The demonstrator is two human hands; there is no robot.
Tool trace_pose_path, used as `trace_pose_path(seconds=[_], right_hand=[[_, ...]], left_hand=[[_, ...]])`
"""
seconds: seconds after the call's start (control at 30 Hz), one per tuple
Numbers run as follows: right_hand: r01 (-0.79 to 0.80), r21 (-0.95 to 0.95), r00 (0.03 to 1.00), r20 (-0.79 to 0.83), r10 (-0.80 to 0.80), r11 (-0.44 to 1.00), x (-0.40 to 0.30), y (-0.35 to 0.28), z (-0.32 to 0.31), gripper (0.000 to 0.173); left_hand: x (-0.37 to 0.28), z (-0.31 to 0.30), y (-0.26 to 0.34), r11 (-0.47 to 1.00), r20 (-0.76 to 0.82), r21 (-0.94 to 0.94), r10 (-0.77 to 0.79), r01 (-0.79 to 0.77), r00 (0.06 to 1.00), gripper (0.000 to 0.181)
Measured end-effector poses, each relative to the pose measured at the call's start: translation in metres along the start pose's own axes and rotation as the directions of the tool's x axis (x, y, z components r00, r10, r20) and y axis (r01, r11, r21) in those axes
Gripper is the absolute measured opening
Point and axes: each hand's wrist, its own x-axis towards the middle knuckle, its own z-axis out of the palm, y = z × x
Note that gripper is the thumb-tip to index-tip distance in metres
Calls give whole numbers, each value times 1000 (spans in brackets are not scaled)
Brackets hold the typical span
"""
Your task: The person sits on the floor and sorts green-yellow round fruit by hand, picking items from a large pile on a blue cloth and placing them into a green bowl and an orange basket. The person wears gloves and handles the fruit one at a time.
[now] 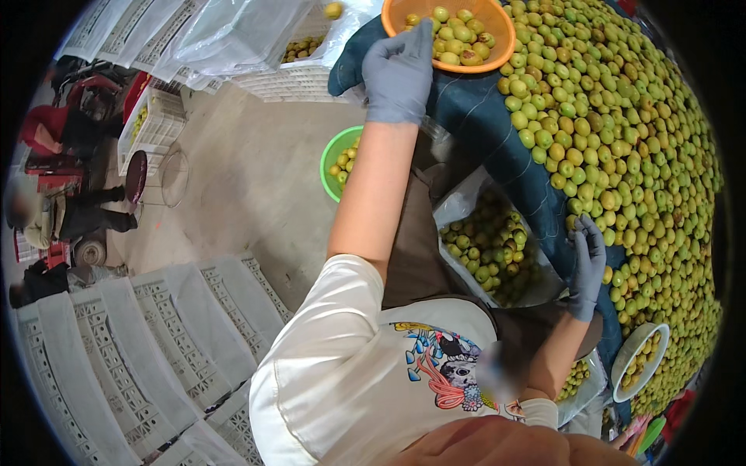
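My left hand (pixel 399 76), in a grey glove, is at the near rim of an orange plastic basket (pixel 506 49) holding yellow-green fruits that look like jujubes. Its fingers are drawn together; whether a fruit is between them is hidden. At the edge of a large heap of the same fruits (pixel 629 140), my right hand (pixel 586 262), also gloved in grey, has its fingertips closed on a greenish-brown fruit (pixel 573 222). The heap lies on a dark blue cloth (pixel 524 175). Below the cloth's edge, between my legs, stands a plastic-lined container (pixel 457 209) of fruits.
A green basket (pixel 327 157) of fruits stands on the floor beside my left arm. A white bowl (pixel 619 364) of fruits rests against the heap. Lined white crates (pixel 145 349) fill the lower left; others (pixel 291 84) stand at the top. People and a stool (pixel 137 177) are at far left.
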Motion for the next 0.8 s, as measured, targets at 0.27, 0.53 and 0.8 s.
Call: trace_pose_path(seconds=[0.27, 0.53, 0.8], right_hand=[[127, -811, 947, -72, -312, 571, 23, 24, -33, 51], [16, -971, 956, -55, -287, 239, 56, 76, -24, 73], [323, -677, 911, 32, -412, 661, 60, 5, -20, 31]], left_hand=[[-72, -21, -114, 680, -494, 538, -226, 499, 840, 40], [-113, -63, -180, 39, -591, 753, -398, 657, 702, 51], [-127, -87, -186, -162, -490, 860, -531, 485, 692, 57]])
